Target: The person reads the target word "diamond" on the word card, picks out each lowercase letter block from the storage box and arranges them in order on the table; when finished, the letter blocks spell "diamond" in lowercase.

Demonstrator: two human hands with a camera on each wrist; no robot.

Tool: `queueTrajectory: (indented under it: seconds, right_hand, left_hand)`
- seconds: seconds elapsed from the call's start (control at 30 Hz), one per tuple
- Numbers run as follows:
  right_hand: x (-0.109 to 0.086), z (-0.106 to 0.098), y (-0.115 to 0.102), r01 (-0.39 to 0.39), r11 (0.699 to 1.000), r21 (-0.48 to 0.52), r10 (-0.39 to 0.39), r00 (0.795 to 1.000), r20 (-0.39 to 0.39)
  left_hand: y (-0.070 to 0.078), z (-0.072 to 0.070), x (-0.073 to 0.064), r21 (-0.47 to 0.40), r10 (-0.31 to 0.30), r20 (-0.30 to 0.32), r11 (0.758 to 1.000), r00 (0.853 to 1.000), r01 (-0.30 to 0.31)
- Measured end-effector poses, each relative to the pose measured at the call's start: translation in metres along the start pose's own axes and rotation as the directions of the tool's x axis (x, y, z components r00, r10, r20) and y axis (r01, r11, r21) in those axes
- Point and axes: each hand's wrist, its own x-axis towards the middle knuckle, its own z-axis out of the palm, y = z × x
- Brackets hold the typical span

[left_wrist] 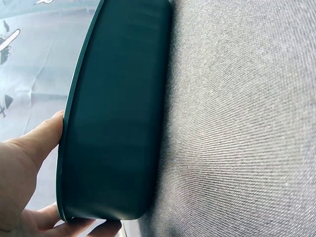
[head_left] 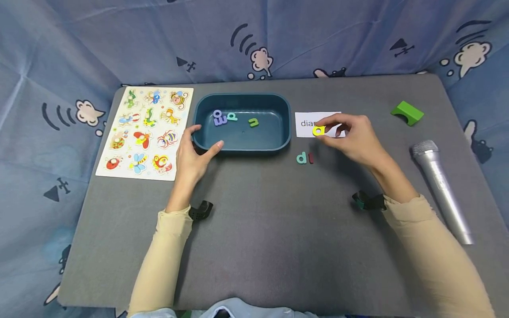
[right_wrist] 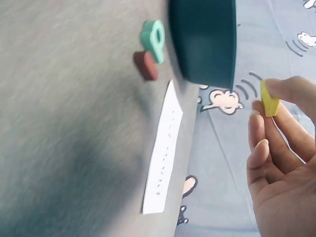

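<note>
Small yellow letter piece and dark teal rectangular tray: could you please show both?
Small yellow letter piece (right_wrist: 270, 101): right wrist view, on its visible side.
Dark teal rectangular tray (head_left: 239, 135): head view, on its bare inner floor.

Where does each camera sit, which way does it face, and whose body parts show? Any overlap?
Head: worn on the head, facing forward and down at the table; left hand, right hand and both sleeves show.
Left wrist: on that wrist, facing the teal tray's outer side; left hand shows at lower left.
Right wrist: on that wrist, facing across the table to the patterned cloth; right hand shows at right, pinching the yellow letter.
Shared: head and right wrist both show the white card, yellow letter and tray.
</note>
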Motion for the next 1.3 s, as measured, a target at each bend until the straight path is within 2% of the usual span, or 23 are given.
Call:
queueTrajectory:
  seconds: [0.17, 0.3, 0.47, 0.7, 0.97, 1.3]
  right_hand:
    - [-0.006, 0.0, 0.01, -0.006, 0.996, -0.093, 0.007, 1.0, 0.011]
    - [-0.012, 0.001, 0.02, 0.018, 0.989, -0.144, -0.015, 1.0, 0.027]
    - [-0.02, 0.003, 0.035, 0.059, 0.988, -0.146, -0.05, 0.997, 0.064]
    - [-0.029, 0.006, 0.049, 0.035, 0.984, -0.174, -0.011, 0.99, 0.138]
    - [-0.03, 0.011, 0.053, 0.075, 0.98, -0.182, -0.047, 0.987, 0.156]
    - [-0.029, 0.012, 0.053, 0.074, 0.979, -0.189, -0.04, 0.984, 0.176]
  left_hand:
    - [0.0, 0.0, 0.0, 0.004, -0.005, 0.003, 1.0, 1.0, 0.005]
    - [0.0, 0.0, 0.0, 0.002, -0.006, 0.004, 1.0, 1.0, 0.006]
    - [0.001, 0.0, 0.0, 0.001, -0.004, 0.006, 1.0, 1.0, 0.004]
    - [0.001, 0.0, 0.0, 0.001, 0.003, 0.001, 1.0, 1.0, -0.003]
    - [0.0, 0.0, -0.001, -0.008, -0.003, 0.006, 1.0, 1.0, 0.003]
    - [0.0, 0.0, 0.0, 0.0, -0.005, 0.002, 1.0, 1.0, 0.005]
